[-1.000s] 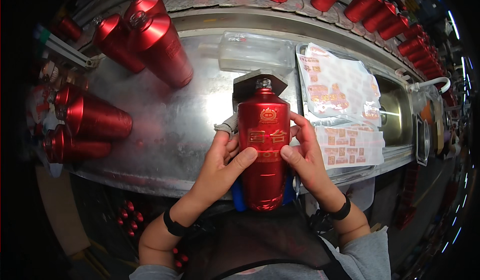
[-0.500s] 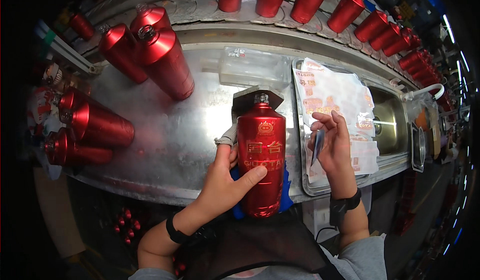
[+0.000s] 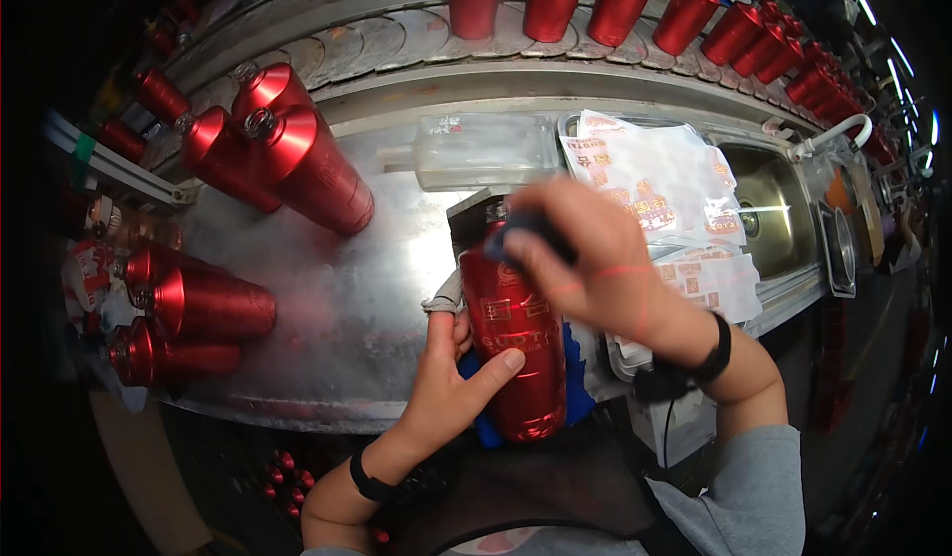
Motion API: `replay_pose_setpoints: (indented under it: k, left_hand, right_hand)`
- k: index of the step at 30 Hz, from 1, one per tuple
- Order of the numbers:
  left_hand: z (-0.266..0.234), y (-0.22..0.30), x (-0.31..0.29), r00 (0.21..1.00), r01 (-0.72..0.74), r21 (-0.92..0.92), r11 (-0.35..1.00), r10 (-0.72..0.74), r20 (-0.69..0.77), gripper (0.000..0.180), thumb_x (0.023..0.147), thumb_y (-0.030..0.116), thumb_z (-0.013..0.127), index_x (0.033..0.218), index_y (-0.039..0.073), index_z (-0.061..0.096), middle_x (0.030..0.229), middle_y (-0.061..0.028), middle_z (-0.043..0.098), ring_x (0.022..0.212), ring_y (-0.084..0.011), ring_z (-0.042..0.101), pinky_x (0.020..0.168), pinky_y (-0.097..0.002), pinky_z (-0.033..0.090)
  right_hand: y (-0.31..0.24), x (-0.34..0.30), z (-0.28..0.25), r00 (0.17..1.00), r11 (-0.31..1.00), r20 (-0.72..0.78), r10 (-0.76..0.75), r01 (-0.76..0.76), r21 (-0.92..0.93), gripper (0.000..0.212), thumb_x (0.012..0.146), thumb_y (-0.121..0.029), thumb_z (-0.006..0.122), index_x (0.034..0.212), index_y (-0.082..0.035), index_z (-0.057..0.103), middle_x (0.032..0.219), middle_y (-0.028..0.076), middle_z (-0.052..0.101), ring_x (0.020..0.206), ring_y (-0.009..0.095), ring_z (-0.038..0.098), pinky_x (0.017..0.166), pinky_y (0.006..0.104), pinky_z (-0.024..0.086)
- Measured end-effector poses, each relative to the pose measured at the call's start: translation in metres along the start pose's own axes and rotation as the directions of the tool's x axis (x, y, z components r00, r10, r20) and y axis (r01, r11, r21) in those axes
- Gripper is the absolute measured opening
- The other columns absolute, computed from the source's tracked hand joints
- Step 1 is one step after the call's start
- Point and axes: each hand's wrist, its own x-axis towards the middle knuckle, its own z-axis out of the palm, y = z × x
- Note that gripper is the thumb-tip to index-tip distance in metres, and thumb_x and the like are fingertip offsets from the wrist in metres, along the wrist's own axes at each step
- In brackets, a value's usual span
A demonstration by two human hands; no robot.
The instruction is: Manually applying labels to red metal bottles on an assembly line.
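A red metallic bottle (image 3: 521, 387) with gold markings leans in front of me on a dark rest, with blue material behind its lower part. My left hand (image 3: 441, 387) is closed around its left side, the thumb lying across the front. A pale grey wrap or cloth (image 3: 446, 298) shows at that hand's fingertips. My right hand (image 3: 595, 258), smeared by motion, is closed on a thin dark flat piece (image 3: 540, 234) at the bottle's shoulder. The piece covers part of the shoulder and neck; whether it touches the surface, I cannot tell.
Several red bottles (image 3: 312, 174) stand or lie on the metal table's left side. A clear glass bottle (image 3: 486, 154) lies behind the work. Printed decal sheets (image 3: 654, 174) sit on a tray at right, beside a sink (image 3: 773, 219). Red bottles line the conveyor (image 3: 397, 35) at the back.
My right hand has moved left from above the decal sheets to the bottle's shoulder, bringing the thin flat piece along. My left hand keeps its hold, and the view has shifted slightly.
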Motion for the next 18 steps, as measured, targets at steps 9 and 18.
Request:
replay_pose_setpoints:
  k: [9, 18]
  left_hand:
    - [-0.008, -0.003, -0.002, 1.000, -0.014, 0.010, 1.000, 0.014, 0.009, 0.087, 0.090, 0.014, 0.070, 0.154, 0.003, 0.012, 0.142, -0.0166, 0.049, 0.128, -0.0215, 0.051, 0.110, -0.0376, 0.038]
    - [0.002, 0.002, 0.001, 1.000, 0.012, -0.028, 1.000, -0.012, -0.001, 0.084, 0.091, 0.014, 0.070, 0.153, 0.002, 0.015, 0.144, -0.0185, 0.046, 0.131, -0.0227, 0.048, 0.110, -0.0378, 0.037]
  right_hand:
    - [-0.013, -0.019, 0.002, 1.000, 0.998, -0.021, -0.013, 0.014, 0.065, 0.022, 0.080, -0.002, 0.073, 0.100, -0.001, 0.063, 0.088, 0.015, 0.066, 0.078, 0.029, 0.067, 0.068, 0.0349, 0.053]
    - [0.004, -0.021, -0.006, 0.985, 0.988, -0.104, -0.139, 0.131, -0.078, 0.024, 0.075, 0.002, 0.070, 0.098, -0.001, 0.061, 0.089, 0.013, 0.063, 0.079, 0.032, 0.064, 0.068, 0.0403, 0.052]
